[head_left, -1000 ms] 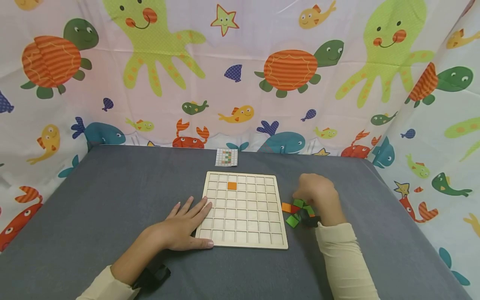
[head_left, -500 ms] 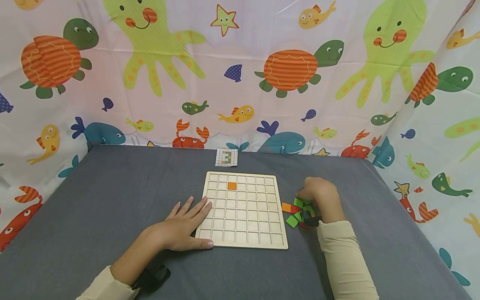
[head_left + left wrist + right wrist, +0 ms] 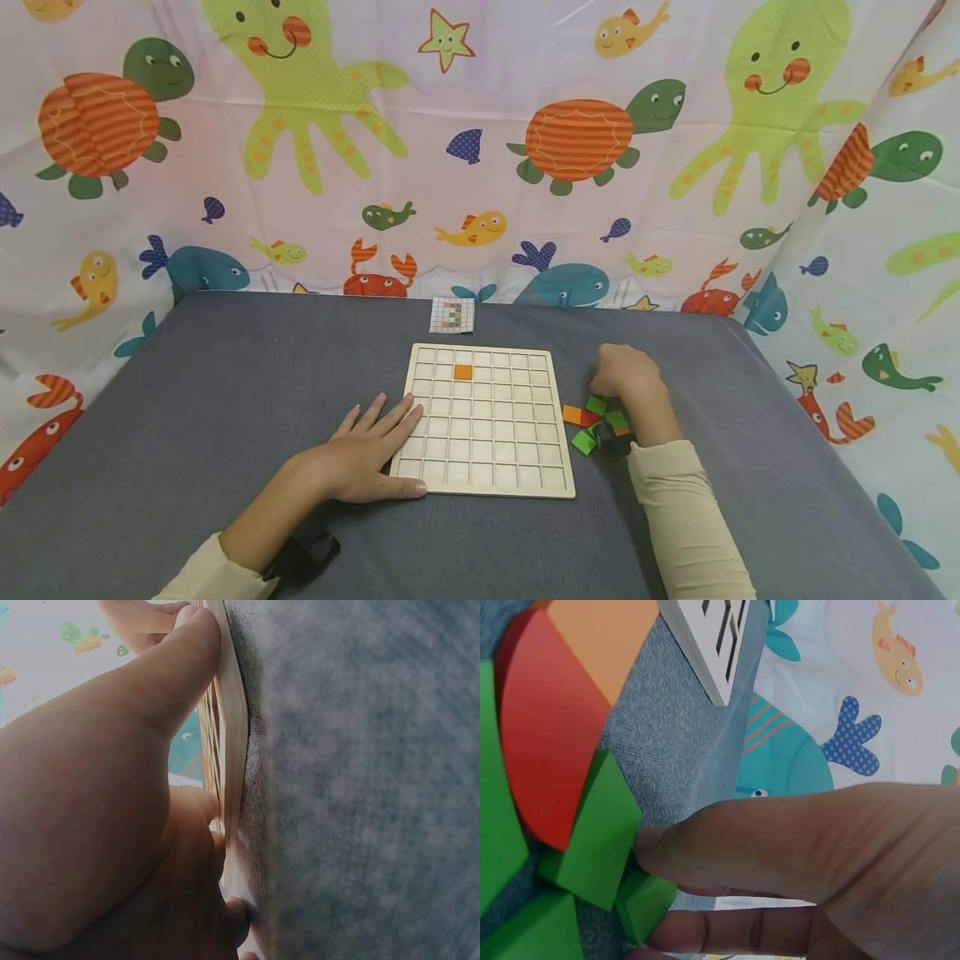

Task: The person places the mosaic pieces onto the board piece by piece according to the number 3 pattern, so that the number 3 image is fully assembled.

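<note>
My left hand (image 3: 367, 457) lies with spread fingers on the left edge of a wooden grid board (image 3: 517, 454); in the left wrist view its thumb (image 3: 191, 652) rests along the board's rim. One orange tile (image 3: 463, 372) sits in a cell near the board's top. To the right of the board, my right hand (image 3: 626, 371) is at the far side of a loose pile. In the right wrist view its thumb and a finger pinch a green block (image 3: 645, 906). Beside it lie another green block (image 3: 604, 836), a red piece (image 3: 551, 727) and an orange piece (image 3: 604, 641).
A small card (image 3: 452, 315) with a printed coloured grid lies behind the board. A grey cloth (image 3: 247, 383) covers the table. A curtain (image 3: 420, 108) with sea animals hangs behind and at the sides. Another green tile (image 3: 584, 442) lies at the pile's near edge.
My right hand shifted slightly right and toward me, then back left and away, staying at the pile. My left hand and the board have kept their places.
</note>
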A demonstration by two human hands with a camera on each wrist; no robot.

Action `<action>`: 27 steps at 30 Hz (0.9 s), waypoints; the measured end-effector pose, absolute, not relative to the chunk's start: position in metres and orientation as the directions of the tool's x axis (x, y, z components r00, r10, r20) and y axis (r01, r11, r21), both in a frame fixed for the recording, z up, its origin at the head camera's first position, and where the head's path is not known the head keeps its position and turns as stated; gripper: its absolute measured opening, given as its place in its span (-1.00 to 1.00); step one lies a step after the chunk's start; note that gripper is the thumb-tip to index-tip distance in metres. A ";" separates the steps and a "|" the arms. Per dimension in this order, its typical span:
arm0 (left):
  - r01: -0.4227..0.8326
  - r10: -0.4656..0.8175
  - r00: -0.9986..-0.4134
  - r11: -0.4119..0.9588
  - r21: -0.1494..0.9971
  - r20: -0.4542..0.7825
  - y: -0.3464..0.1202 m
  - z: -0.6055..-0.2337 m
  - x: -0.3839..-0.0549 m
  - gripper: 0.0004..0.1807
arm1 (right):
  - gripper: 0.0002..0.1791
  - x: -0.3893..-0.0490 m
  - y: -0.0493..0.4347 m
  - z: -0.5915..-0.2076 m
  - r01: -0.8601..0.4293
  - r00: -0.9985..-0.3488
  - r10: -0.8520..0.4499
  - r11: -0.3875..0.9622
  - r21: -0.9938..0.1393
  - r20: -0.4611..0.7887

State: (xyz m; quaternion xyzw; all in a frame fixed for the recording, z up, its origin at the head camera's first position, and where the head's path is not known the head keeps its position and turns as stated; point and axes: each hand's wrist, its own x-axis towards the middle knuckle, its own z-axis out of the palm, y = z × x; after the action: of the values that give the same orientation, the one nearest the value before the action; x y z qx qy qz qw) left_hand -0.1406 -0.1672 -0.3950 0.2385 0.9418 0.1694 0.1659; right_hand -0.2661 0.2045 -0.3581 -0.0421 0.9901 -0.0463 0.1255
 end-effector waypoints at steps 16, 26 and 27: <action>0.387 0.503 -0.831 0.830 0.402 -0.238 -0.168 -0.397 -0.142 0.16 | -0.82 -0.268 0.189 -0.358 -0.187 -0.967 -0.211 0.968 -0.167 -0.141; 0.392 0.511 -0.826 0.824 0.410 -0.238 -0.167 -0.396 -0.141 0.17 | -0.76 -0.267 0.167 -0.361 -0.312 -0.929 -0.346 0.923 -0.226 -0.131; 0.390 0.509 -0.826 0.826 0.407 -0.241 -0.167 -0.396 -0.141 0.16 | -0.76 -0.267 0.164 -0.361 -0.324 -0.925 -0.358 0.917 -0.233 -0.126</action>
State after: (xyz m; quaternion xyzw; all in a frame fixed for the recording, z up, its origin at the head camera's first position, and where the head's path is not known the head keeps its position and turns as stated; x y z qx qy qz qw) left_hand -0.1409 -0.1670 -0.3956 0.2391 0.9398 0.1726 0.1723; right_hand -0.2667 0.1645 -0.3610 -0.1747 0.9755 -0.1044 0.0833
